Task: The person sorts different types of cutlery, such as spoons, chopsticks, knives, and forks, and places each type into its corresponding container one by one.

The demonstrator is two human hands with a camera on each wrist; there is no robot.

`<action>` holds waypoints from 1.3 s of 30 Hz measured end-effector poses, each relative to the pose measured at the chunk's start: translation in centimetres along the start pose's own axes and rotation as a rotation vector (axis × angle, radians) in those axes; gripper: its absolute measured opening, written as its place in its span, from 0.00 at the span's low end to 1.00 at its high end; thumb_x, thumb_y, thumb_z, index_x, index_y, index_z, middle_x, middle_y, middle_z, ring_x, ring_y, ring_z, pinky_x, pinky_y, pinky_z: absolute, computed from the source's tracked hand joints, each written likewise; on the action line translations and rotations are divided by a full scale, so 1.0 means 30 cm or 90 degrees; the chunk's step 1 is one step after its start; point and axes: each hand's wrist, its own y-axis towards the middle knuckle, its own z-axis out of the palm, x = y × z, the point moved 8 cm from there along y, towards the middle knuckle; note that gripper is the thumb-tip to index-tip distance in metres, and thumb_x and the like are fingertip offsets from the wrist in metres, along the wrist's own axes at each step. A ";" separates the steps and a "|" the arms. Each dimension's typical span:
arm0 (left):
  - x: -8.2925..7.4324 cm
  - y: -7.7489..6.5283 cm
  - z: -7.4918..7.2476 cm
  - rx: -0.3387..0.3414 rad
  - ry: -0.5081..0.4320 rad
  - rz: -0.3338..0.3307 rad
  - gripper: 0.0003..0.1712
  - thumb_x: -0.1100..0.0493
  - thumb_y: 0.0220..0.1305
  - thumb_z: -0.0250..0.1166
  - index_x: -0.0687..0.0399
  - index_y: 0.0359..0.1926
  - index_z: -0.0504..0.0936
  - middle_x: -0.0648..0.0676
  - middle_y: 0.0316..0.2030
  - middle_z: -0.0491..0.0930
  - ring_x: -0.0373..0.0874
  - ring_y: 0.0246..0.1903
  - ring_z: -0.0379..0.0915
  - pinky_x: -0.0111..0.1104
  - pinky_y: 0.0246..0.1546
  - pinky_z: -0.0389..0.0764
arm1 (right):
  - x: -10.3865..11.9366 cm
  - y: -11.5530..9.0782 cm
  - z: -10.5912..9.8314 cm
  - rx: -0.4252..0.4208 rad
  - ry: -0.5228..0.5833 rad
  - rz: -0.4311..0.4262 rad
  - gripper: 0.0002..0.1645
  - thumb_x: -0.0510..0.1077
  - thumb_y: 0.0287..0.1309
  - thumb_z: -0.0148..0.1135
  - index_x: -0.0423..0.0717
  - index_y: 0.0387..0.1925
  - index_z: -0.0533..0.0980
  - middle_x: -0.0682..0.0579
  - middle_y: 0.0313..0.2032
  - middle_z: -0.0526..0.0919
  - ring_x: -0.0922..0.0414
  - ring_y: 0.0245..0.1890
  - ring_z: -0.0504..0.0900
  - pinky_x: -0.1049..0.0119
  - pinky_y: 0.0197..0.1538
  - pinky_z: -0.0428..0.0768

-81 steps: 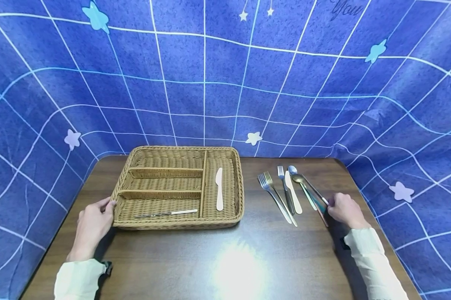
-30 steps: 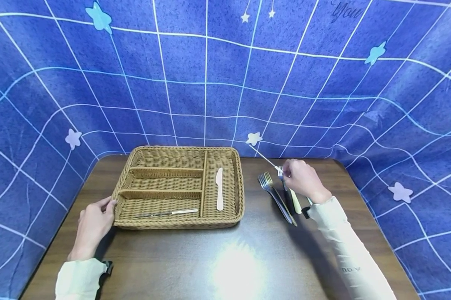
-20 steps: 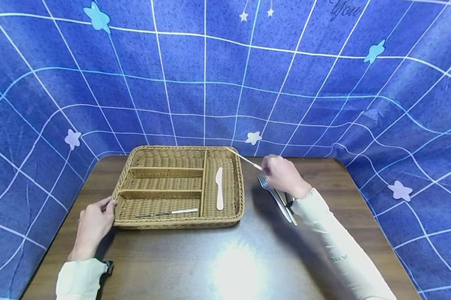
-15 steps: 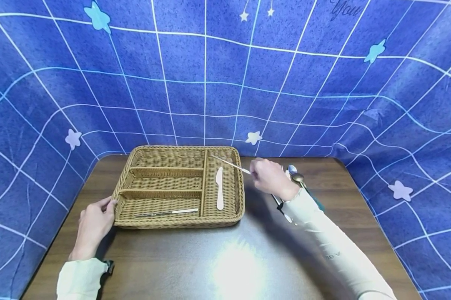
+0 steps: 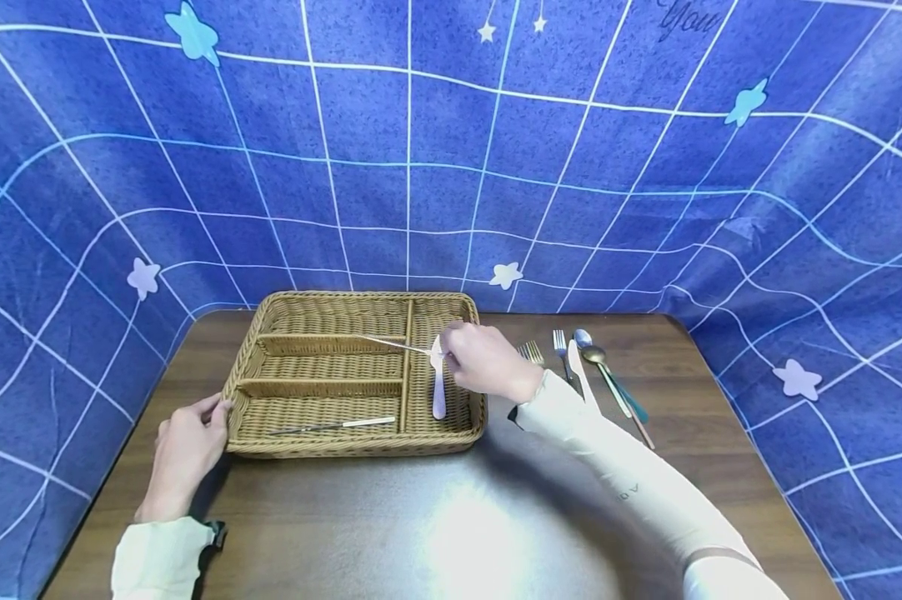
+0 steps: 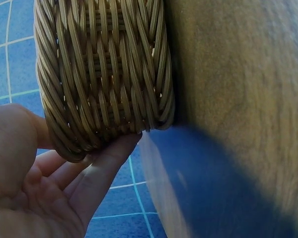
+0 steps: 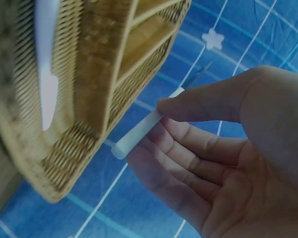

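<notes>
My left hand (image 5: 188, 442) grips the near left corner of a wicker cutlery basket (image 5: 346, 450); in the left wrist view its thumb goes behind the rim and its fingers lie along the outer wall. Over the right compartment, my right hand (image 5: 488, 360) holds a slim knife (image 7: 139, 133) by its white handle. The handle sits between thumb and fingers, and the thin metal blade points left over the divider in the head view. Below it, a pale one-piece knife (image 5: 439, 396) lies lengthwise in the right compartment. A white-handled knife (image 5: 368, 422) rests in the near left compartment.
Right of the basket, several pieces of cutlery lie on the wooden table (image 5: 331, 525): forks (image 5: 560, 343), another pale knife (image 5: 580, 367) and spoons (image 5: 593, 354). My right sleeve covers part of them. A blue patterned cloth (image 5: 451, 167) hangs around the table's back and sides.
My right hand has picked up the slim knife from the right-hand cutlery and carried it left, over the forks, to above the basket. My left hand has stayed at the basket's corner.
</notes>
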 end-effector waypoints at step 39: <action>0.010 0.000 0.004 -0.016 -0.003 0.002 0.29 0.48 0.83 0.52 0.66 0.69 0.79 0.76 0.62 0.77 0.84 0.60 0.71 0.70 0.53 0.74 | 0.383 0.267 0.347 0.264 -0.074 -0.071 0.08 0.37 0.63 0.74 0.51 0.41 0.85 0.63 0.31 0.84 0.65 0.28 0.78 0.74 0.37 0.80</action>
